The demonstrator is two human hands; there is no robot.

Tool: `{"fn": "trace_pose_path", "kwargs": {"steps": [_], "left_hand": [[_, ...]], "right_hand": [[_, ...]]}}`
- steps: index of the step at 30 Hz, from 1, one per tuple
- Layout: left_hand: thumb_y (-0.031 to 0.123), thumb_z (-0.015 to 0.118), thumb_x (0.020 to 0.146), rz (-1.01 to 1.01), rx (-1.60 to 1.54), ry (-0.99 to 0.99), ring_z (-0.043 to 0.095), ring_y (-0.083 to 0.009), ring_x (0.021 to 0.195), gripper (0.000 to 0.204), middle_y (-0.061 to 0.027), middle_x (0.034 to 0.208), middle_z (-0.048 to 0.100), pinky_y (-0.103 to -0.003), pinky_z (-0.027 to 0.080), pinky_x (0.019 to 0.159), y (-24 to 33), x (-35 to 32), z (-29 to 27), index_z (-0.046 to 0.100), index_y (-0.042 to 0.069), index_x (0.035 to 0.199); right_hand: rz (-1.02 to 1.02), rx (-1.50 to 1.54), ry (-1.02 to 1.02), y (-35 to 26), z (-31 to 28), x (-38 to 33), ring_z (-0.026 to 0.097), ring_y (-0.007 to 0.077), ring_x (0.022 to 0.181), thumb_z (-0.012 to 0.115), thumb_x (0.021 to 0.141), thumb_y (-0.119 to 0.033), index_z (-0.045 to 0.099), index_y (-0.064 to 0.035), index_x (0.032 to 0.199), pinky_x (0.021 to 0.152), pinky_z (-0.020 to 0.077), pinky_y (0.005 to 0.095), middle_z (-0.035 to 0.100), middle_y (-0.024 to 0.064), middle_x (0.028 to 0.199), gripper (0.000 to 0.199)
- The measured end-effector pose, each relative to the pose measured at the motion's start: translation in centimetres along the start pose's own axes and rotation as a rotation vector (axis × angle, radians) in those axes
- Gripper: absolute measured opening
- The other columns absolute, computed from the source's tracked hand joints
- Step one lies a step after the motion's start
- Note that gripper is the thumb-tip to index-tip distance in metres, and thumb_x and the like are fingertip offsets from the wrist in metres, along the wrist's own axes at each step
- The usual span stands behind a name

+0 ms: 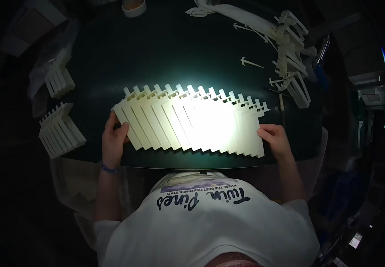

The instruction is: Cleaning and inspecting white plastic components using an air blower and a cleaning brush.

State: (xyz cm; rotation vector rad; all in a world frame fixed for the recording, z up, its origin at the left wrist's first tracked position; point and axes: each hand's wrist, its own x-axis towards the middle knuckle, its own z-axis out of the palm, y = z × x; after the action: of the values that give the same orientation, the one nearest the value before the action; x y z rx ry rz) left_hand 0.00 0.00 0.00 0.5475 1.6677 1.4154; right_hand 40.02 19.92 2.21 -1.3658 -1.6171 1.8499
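Note:
A long fanned row of several cream flat plastic panels [192, 118] with notched top edges lies across the dark green table [166, 53], brightly lit in the middle. My left hand [114, 138] rests against the row's left end, fingers on the outermost panel. My right hand [274, 137] presses against the right end, thumb and fingers touching the last panel's edge. The panels overlap like slanted cards between both hands.
Two stacks of similar cream panels [60, 130] [59, 80] sit at the table's left edge. A heap of cream plastic offcuts [290, 58] lies at the back right, a loose small piece [250, 62] nearby. A round white container [134, 7] stands at the back.

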Motion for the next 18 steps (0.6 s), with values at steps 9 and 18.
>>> {"fn": "trace_pose_path", "kwargs": {"steps": [9,18], "left_hand": [[0.009,0.046,0.092,0.282,-0.106,-0.066,0.048,-0.0217,0.117,0.062,-0.0144,0.14,0.034,-0.031,0.048,0.089,-0.2,0.2,1.2,0.013,0.008,0.144],[0.0,0.055,0.087,0.353,-0.037,-0.129,0.048,-0.0224,0.117,0.051,-0.012,0.134,0.043,-0.035,0.041,0.098,-2.1,0.8,1.2,0.035,0.003,0.134]], "right_hand": [[-0.324,-0.102,0.094,-0.6,0.1,0.0,0.056,0.0108,0.072,0.059,0.082,-0.004,0.065,0.0041,0.09,0.067,0.0429,0.0233,0.062,0.0045,0.079,0.013],[-0.709,-0.376,0.231,2.3,-1.3,-0.4,0.064,0.0191,0.084,0.062,0.079,0.002,0.066,0.0021,0.094,0.077,0.0473,0.0281,0.068,0.0118,0.089,0.015]]}}
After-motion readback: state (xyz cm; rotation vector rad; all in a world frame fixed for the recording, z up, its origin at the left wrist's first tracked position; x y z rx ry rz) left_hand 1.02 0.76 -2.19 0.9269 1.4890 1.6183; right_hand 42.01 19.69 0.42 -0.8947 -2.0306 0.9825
